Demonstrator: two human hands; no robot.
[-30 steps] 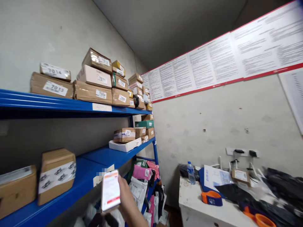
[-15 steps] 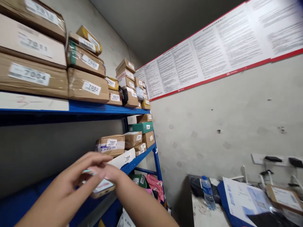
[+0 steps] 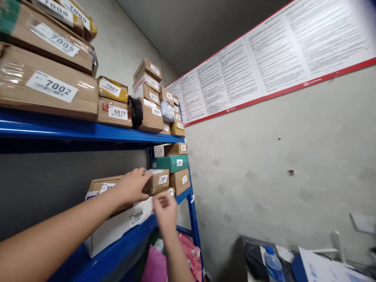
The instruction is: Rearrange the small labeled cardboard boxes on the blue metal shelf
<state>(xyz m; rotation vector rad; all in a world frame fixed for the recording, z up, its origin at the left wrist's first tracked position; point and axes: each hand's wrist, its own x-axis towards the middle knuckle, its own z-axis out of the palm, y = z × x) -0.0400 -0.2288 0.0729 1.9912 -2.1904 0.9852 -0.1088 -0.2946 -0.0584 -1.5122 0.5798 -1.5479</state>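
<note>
Right hand blurred, grip unclear; left hand lies open on brown parcel, hiding its label, atop white box on shelf.

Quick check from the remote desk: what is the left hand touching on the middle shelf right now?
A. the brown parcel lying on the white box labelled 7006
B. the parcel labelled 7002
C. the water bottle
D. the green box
A: the left hand rests on the brown parcel that lies on the white box labelled 7006.
</note>
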